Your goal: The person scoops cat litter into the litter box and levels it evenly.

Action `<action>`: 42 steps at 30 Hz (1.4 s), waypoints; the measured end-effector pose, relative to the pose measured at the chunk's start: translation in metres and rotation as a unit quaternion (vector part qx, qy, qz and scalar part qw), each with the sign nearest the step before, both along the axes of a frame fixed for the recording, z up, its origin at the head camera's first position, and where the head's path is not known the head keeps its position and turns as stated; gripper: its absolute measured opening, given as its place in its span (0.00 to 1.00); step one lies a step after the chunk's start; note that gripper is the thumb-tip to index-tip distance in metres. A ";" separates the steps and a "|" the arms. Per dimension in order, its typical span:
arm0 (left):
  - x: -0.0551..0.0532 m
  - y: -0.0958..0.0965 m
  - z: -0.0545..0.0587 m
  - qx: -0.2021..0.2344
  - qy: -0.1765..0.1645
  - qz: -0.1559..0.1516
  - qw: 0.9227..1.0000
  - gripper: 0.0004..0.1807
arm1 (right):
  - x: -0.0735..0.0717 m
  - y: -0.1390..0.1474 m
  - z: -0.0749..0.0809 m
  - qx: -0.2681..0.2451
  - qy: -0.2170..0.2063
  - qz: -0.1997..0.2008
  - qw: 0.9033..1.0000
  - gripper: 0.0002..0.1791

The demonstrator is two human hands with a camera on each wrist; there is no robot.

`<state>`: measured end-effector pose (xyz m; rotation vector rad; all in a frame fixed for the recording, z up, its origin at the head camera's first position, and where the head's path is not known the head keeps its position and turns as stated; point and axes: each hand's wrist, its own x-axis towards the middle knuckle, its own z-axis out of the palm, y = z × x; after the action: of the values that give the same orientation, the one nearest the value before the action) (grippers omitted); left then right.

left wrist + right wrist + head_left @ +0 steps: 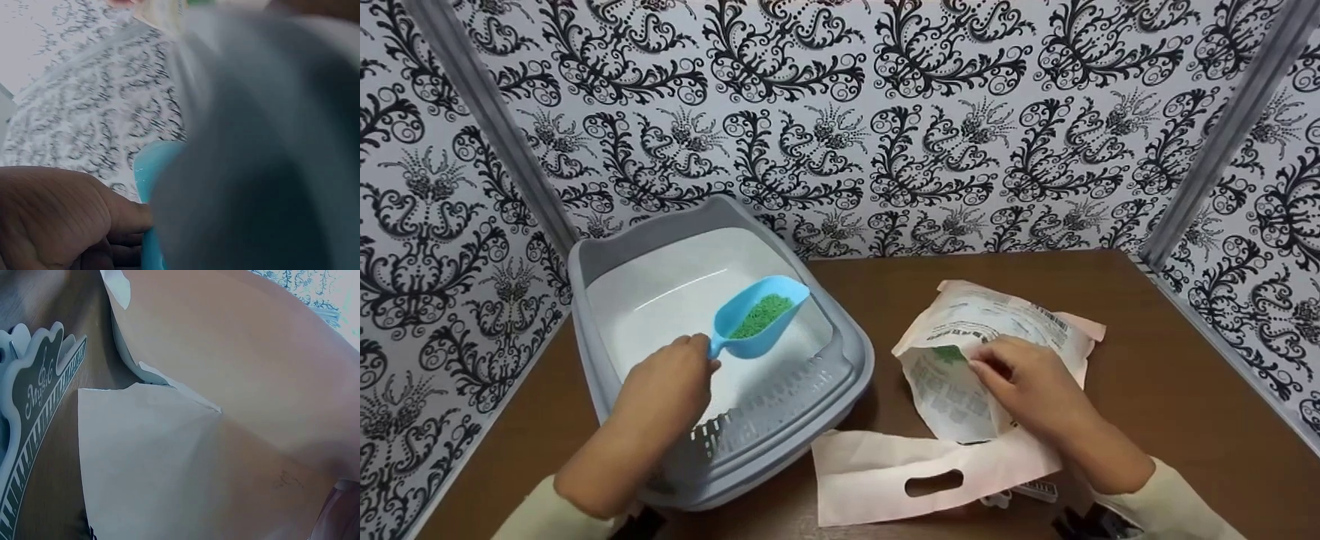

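Observation:
My left hand [666, 382] grips the handle of a light blue scoop [727, 346], which holds green pellets [763, 315] and hangs over the grey and white litter box [859, 360]. In the left wrist view, the fingers curl round the blue scoop [147, 174] beside a large blurred grey shape. To the right, my right hand [1031, 379] pinches the edge of a pale pink and white bag [960, 401] at its mouth. The bag lies tilted with its mouth towards me, and green pellets show inside. Its pink surface [225, 343] fills most of the right wrist view.
A torn pink strip with a handle hole [870, 472] hangs at the bag's front. Partly under it lies a flat piece with piano keys and lettering [42, 382]. Patterned panels [840, 135] stand behind and beside the brown table [1155, 360].

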<state>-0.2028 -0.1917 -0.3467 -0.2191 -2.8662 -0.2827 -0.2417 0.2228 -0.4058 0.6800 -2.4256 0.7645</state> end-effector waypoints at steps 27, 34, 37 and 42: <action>-0.074 -0.030 0.030 -0.117 -0.086 0.006 0.989 0.07 | -0.001 -0.002 -0.001 0.002 -0.022 0.005 1.000 0.07; -0.093 -0.018 0.042 -0.135 -0.116 0.017 0.984 0.06 | -0.001 -0.001 0.001 0.001 -0.028 0.001 1.000 0.07; -0.103 -0.017 0.041 -0.149 -0.138 0.025 0.979 0.08 | 0.000 -0.001 0.001 0.001 -0.030 -0.001 1.000 0.07; -0.112 -0.019 0.037 -0.155 -0.153 0.039 0.975 0.09 | 0.001 -0.002 -0.001 -0.004 -0.034 -0.001 0.999 0.07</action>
<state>-0.3151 -0.2105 -0.3100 -0.1273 -3.2065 0.1633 -0.2411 0.2208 -0.4066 0.6589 -2.4825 0.8086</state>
